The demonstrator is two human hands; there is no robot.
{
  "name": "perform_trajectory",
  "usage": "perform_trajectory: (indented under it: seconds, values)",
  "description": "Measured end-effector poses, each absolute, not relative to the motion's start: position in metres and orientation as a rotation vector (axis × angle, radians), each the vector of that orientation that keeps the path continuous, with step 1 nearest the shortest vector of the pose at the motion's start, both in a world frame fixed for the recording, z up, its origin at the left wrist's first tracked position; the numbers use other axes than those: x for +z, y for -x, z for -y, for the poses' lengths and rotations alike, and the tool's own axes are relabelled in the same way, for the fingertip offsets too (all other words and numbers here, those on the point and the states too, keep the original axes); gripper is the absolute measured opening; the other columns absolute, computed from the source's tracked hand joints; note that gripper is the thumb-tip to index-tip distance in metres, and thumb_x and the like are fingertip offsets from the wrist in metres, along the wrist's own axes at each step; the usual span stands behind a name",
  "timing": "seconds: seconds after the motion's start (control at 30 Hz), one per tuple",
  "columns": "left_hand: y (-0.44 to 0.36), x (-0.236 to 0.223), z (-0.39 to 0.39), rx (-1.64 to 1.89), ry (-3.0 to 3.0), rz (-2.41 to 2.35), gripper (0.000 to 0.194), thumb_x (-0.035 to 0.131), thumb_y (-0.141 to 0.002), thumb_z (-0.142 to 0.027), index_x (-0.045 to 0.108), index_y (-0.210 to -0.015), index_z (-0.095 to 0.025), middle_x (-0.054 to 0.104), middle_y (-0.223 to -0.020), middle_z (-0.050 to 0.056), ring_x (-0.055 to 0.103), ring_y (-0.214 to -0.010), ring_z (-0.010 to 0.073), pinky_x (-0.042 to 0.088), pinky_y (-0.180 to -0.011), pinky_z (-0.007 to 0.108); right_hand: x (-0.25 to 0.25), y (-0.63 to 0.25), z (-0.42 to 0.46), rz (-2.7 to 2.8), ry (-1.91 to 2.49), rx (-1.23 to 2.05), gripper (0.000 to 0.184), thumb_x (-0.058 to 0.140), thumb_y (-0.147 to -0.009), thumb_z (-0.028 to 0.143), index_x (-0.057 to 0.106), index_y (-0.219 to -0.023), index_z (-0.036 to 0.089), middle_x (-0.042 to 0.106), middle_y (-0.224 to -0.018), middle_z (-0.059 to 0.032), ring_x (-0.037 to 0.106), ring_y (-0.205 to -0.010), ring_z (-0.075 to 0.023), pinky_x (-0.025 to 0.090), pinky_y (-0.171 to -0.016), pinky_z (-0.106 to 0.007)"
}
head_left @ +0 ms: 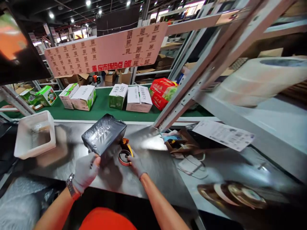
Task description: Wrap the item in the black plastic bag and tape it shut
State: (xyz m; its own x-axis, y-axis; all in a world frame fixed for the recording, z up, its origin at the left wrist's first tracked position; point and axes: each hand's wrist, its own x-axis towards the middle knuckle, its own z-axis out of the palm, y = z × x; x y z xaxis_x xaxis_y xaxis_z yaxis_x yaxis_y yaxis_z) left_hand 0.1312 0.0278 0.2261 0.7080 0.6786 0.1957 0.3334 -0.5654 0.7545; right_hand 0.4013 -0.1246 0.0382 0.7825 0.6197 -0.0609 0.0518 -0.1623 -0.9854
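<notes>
A black wrapped parcel [104,133] stands tilted on the steel bench [153,169], its lower corner pinched in the curled fingers of the left hand [85,171] (gloved in grey). Just right of those fingers, the right hand [136,163] grips an orange tape dispenser [125,154], pressed against the parcel's lower edge. Left of the fingers sits a white plastic bin [35,135]. Beyond them, cartons [83,97] ride a green conveyor [103,110]; a printed sheet [223,134] lies to the right.

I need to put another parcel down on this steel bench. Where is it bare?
Bare steel lies between the white basket and the black-wrapped parcel, and right of the tape dispenser. Crowded: papers and bags by the rack post.
</notes>
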Motion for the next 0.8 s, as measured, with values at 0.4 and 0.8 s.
perform_trajectory:
  seconds: [0.4,0.8]
  values:
    - [-0.114,0.071,-0.131,0.699,-2.906,-0.501,0.096,0.077,-0.097,-0.007,0.047,-0.185,-0.032,0.012,-0.201,0.023,0.030,-0.181,0.0537,0.044,-0.136,0.078,0.050,-0.372,0.106,-0.028,1.377,0.718,0.053,0.066,-0.054,0.030,0.075,-0.106,0.022,0.080,-0.095,-0.0041,0.074,-0.086,-0.0239,0.063,-0.073,-0.035]
    - [-0.190,0.237,-0.175,0.055,-2.948,-0.340,0.128,0.114,-0.066,-0.045,0.057,-0.180,-0.028,0.047,-0.184,0.024,0.061,-0.159,0.0477,0.054,-0.130,0.053,0.059,-0.331,0.128,-0.042,1.441,0.657,0.057,0.063,-0.057,0.029,0.078,-0.110,0.017,0.075,-0.083,-0.0014,0.066,-0.078,-0.0209,0.057,-0.068,-0.032]
